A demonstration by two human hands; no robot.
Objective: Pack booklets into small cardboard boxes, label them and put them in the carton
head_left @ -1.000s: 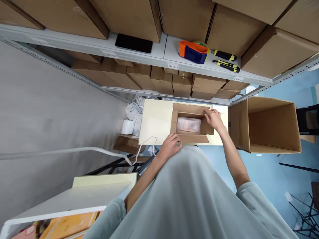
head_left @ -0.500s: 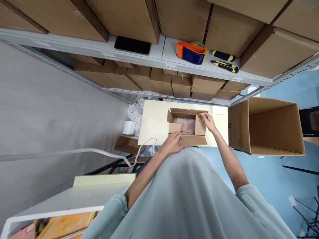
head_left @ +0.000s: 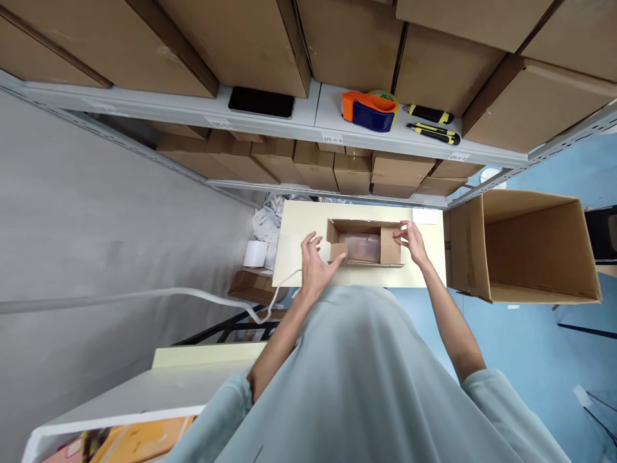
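Note:
A small open cardboard box (head_left: pixel 367 263) lies on the cream tabletop before me, with a clear plastic-looking packet (head_left: pixel 362 247) inside it. Its right end flap (head_left: pixel 389 245) is folded inward, and a smaller flap (head_left: pixel 338 251) leans in at the left. My left hand (head_left: pixel 317 265) is open at the box's left end, fingers spread, the thumb by the left flap. At the right end, my right hand (head_left: pixel 412 242) has its fingers apart, with the tips on the right flap and the back corner. Nothing is held in either hand.
A large open carton (head_left: pixel 465 244) stands right of the table. Above, a shelf (head_left: pixel 308 109) holds cartons, a phone (head_left: pixel 261 102), an orange-blue tape dispenser (head_left: pixel 369 110) and two cutters (head_left: pixel 431 114). A paper roll (head_left: pixel 255 253) and white cable (head_left: pixel 193 292) are at left.
My left hand has left the front flap and moved to the box's left end, its fingers opening. The front flap now stands up instead of lying outward. My right hand stays at the right end.

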